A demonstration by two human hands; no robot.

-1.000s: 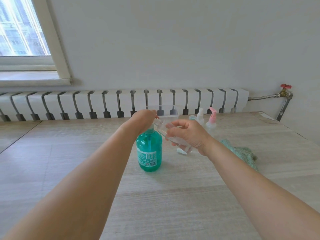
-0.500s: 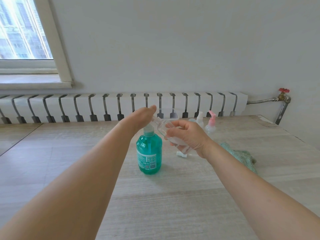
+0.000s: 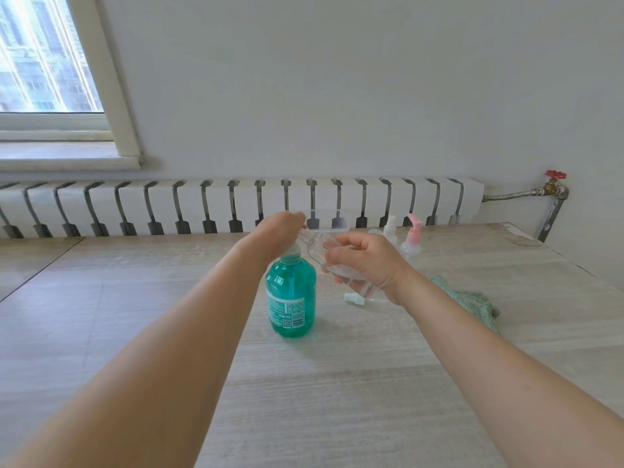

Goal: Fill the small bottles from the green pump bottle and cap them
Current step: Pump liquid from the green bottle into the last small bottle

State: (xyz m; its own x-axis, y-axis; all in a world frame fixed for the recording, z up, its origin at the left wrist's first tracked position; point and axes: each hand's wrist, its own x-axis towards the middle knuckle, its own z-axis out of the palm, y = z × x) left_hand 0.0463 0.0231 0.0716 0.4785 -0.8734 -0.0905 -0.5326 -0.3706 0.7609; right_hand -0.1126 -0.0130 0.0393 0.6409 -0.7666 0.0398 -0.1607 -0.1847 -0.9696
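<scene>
Wooden table point(image 3: 371, 383) under green pump bottle point(image 3: 291, 298), cloth point(image 3: 472, 300)

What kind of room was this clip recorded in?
Probably a plain room in a home or flat, not a lab: a white radiator runs under a window along the wall, and the work is done on a pale wood-grain table.

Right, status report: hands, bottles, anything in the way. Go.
Left hand pressing on green pump bottle. Right hand holds clear small bottle tilted, mouth at the spout. Loose white cap on table behind; nothing blocking.
</scene>
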